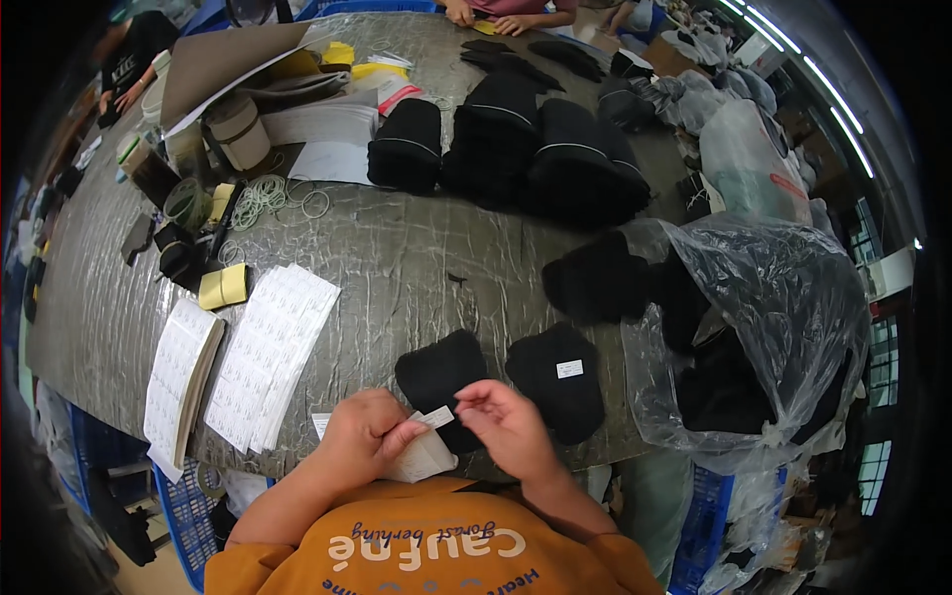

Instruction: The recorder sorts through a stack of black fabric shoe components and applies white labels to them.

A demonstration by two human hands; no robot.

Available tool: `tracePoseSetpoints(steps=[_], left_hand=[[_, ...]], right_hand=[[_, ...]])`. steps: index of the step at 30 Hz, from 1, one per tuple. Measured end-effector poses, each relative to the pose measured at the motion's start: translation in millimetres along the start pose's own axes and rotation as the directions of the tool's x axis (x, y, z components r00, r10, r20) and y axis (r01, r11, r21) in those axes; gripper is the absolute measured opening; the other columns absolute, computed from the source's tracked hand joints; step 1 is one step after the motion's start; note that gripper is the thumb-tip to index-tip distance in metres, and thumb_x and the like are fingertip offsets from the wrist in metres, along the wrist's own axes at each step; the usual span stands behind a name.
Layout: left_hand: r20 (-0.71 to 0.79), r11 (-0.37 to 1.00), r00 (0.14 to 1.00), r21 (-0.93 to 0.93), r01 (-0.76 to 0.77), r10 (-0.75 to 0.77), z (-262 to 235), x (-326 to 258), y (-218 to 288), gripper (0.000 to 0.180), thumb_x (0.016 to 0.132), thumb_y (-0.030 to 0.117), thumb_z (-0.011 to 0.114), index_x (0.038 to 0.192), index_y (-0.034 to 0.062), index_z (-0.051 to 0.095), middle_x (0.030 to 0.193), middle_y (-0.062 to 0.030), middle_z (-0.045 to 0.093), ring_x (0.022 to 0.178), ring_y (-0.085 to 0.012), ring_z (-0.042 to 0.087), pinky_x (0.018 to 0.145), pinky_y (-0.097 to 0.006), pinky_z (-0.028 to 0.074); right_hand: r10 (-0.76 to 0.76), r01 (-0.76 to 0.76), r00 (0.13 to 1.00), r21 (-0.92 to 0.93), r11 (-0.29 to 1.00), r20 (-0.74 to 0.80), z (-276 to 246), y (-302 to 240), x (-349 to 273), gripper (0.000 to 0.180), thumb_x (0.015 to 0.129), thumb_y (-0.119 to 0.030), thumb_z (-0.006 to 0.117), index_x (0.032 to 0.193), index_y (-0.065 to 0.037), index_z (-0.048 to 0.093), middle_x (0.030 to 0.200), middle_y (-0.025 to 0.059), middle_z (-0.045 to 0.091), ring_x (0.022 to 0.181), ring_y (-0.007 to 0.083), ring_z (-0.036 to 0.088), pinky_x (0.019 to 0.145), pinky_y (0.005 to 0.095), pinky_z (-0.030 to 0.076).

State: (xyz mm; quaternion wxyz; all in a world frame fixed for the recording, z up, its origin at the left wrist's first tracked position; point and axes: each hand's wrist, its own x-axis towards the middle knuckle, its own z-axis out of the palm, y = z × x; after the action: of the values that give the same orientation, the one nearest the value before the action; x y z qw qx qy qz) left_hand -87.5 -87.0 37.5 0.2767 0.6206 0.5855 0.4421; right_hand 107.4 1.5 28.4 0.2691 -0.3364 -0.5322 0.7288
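In front of my body, my left hand [369, 434] is closed on a small stack of white labels [424, 458]. One printed white label [436, 417] sticks out past its thumb. Just beyond that label's tip is my right hand [508, 436], thumb and fingers curled into a pinch; anything between them is too small to make out. A black fabric piece [442, 365] lies on the table, partly behind both hands. Right of it rests a similar black piece [557, 397] with a white label [569, 369] on its surface.
Label sheets [273, 357] and a thick label stack [180, 377] lie left. Tied black bundles [405, 149] stand farther back. Clear plastic bags [783, 297] with black pieces crowd the right. Elastic bands [266, 201] lie near containers. Another person's hands [511, 24] work across the table.
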Motion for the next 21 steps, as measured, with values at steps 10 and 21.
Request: tracePoseSetpoints(steps=[10, 21], left_hand=[[-0.032, 0.901, 0.902, 0.044, 0.432, -0.431, -9, -10, -3, 0.033, 0.084, 0.03, 0.069, 0.066, 0.003, 0.062, 0.062, -0.015, 0.059, 0.057, -0.034, 0.056, 0.052, -0.041, 0.045], [0.288, 0.915, 0.951, 0.341, -0.215, 0.116, 5, 2, -9, 0.026, 0.082, 0.021, 0.067, 0.075, -0.0009, 0.056, 0.125, -0.0166, 0.06, 0.12, -0.0344, 0.053, 0.098, -0.045, 0.044]], right_hand=[[-0.662, 0.596, 0.74, -0.572, 0.564, 0.118, 15, -18, 9, 0.014, 0.08, 0.008, 0.061, 0.083, -0.002, 0.053, 0.082, 0.0131, 0.055, 0.074, 0.027, 0.057, 0.067, 0.034, 0.048], [0.002, -0.06, 0.98, -0.283, 0.957, -0.2, -9, 2, 41, 0.007, 0.088, 0.002, 0.064, 0.085, -0.001, 0.058, 0.075, -0.0031, 0.058, 0.065, 0.0002, 0.052, 0.058, 0.0153, 0.041]])
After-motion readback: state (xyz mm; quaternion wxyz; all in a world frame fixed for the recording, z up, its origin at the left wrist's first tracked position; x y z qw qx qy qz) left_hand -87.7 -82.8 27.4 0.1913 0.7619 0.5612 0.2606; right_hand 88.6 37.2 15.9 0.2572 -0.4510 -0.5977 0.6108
